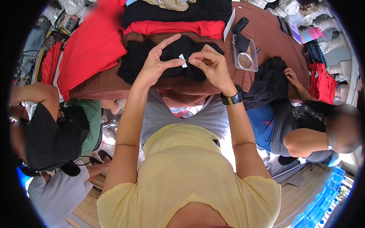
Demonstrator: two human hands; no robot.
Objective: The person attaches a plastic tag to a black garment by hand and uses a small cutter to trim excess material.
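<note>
Over the black garment (135, 57) on the table, my two hands meet at a small white tag (183, 60). My left hand (155, 64) has its thumb tip against the tag, while its index finger points up and away; the other fingers are mostly hidden. With thumb and index finger pinched, my right hand (211, 64) holds a tiny dark, brass-coloured piece at the tag's right edge, too small to name. The right wrist wears a black watch (232, 97).
Folded red cloth (178, 29) and black cloth lie behind. Red fabric (89, 57) drapes at left. A clear plastic box (245, 57) with a black-handled tool and a round container stands right on the brown-covered table (272, 40). People sit on both sides; one hand (292, 77) touches black cloth (268, 87).
</note>
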